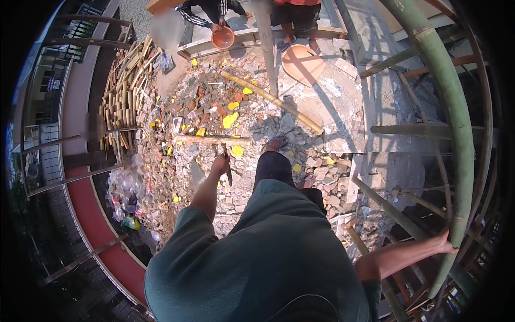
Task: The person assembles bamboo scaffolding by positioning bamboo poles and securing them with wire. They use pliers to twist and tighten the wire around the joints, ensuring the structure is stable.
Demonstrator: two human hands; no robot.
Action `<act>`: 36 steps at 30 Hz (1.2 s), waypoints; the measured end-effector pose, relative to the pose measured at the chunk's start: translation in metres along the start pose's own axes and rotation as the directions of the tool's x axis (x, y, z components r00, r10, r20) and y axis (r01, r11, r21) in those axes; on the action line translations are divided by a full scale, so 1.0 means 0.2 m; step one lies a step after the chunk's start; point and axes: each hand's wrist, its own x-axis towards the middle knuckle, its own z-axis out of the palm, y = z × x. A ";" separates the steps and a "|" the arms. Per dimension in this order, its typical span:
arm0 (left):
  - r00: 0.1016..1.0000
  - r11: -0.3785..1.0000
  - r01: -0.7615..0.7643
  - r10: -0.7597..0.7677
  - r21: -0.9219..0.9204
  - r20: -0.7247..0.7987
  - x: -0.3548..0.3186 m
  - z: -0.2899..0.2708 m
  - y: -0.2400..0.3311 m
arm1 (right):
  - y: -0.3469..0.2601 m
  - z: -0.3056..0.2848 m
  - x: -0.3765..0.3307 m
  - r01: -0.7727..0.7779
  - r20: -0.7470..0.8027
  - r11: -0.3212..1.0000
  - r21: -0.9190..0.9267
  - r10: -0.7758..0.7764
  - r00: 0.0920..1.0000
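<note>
Cloth of your dark green shirt (268, 257) filled the near part of the view, both forearms reaching out from it. Your right hand (446, 242) sat at the near right, fingers wrapped and pressed around the thick green bamboo scaffold pole (456, 134) that curved from far to near down that side. Your left hand (220, 162) was closed in a fist around the handle of a dark metal hammer (227, 162), which hung head-down just left of your dark-trousered leg (273, 166), above the heap.

Below and beyond lay the pile of broken grey, red and yellow tile and concrete rubble (214, 112), with a long pale wooden pole (271, 101) across it. Stacked short bamboo lengths (124, 91) lay at the far left. Farthest off, another person's hand held an orange round bowl (223, 38), and an orange flat pan (302, 63) rested beside a second person's feet.

As I judge it, your footing was the risk: sandalled feet on loose, sharp fragments could have slid or been cut if the pieces shifted. A loosened fist would have let the hammer fall near your foot, and flying chips could have reached those two people.
</note>
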 end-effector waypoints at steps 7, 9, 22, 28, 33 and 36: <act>0.996 0.991 -0.066 0.073 -0.113 0.051 -0.46 0.27 0.06 | -0.11 -0.26 0.15 0.011 -0.037 1.000 0.002 -0.011 0.999; 0.996 0.995 -0.083 0.084 -0.053 0.016 -0.55 0.32 0.07 | -0.17 -0.27 0.13 -0.005 -0.069 1.000 0.014 0.006 0.998; 0.926 0.857 -0.371 0.310 0.357 0.218 -0.48 0.67 0.06 | -0.11 0.03 -0.69 -0.144 -0.040 0.989 0.030 0.146 0.989; 0.982 0.965 -0.187 0.184 0.183 0.036 -0.44 0.40 0.50 | 0.12 0.04 -0.62 -0.121 -0.008 0.992 0.043 0.121 0.993; 0.960 0.961 -0.260 0.268 0.094 -0.081 -0.57 0.19 0.69 | -0.02 -0.15 -0.42 -0.011 -0.115 1.000 -0.003 0.010 0.993; 0.970 0.972 -0.221 0.227 0.074 -0.087 -0.63 0.20 0.67 | -0.17 -0.19 -0.38 0.015 -0.201 0.994 -0.110 -0.037 0.979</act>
